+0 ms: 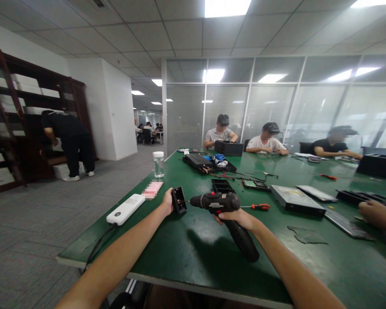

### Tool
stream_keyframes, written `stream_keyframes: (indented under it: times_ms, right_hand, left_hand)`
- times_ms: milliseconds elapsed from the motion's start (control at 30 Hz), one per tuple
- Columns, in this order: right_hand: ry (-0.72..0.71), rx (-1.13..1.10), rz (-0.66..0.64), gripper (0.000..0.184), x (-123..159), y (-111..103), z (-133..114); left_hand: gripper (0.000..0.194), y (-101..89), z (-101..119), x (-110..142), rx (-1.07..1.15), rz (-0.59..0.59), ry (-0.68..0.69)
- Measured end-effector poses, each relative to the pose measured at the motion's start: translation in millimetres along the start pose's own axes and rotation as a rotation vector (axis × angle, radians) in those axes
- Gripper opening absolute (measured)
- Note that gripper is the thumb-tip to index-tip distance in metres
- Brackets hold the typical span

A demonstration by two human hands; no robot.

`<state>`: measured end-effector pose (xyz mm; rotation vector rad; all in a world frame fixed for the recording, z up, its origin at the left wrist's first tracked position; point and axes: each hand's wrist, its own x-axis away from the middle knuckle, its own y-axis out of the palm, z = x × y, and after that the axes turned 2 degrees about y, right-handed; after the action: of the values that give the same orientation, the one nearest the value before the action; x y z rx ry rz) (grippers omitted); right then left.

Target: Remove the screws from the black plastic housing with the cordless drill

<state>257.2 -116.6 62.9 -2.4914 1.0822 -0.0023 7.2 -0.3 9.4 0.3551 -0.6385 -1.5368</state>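
My left hand (168, 201) grips a small black open-faced box (179, 201) by its left side, held tilted above the green table. Reddish bits show inside the box, too small to make out. In my right hand (239, 218) is a black cordless drill (216, 201), its handle slanting down to the right. The drill's thin bit points left and reaches to the box's opening; whether it touches anything inside I cannot tell. Just right of the drill lies an orange-handled screwdriver (260, 207). Behind the drill sits another black frame (223, 186).
On the green table (167, 249) are a white power bank (126, 209) with a cable, a clear jar (158, 165), a silver disc drive (297, 201) and a dark glass piece (307, 235). A co-worker's hand (379, 214) is at right. Several people sit across; one bends by the shelves.
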Motion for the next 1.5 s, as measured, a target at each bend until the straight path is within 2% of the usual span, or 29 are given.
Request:
stream_keyframes:
  times_ms: [233,767,1267,1500]
  right_hand:
    - [0.011,0.019,0.005,0.025,0.2,-0.9,1.7]
    - [0.029,0.095,-0.001,0.024,1.9,0.1,-2.3]
    - [0.018,-0.009,0.004,0.022,-0.3,-0.8,5.1]
    - [0.014,-0.017,0.001,0.021,0.4,0.2,0.5]
  left_hand:
    - [0.027,1.7,1.2,1.3,0.023,0.006,-0.026]
    - [0.028,-3.2,-2.0,-5.2,-0.037,-0.026,0.020]
    - [0.029,-5.7,-3.6,-8.0,-0.026,-0.020,0.017]
    - [0.027,-2.9,-2.4,-3.1,-0.032,-0.025,0.012]
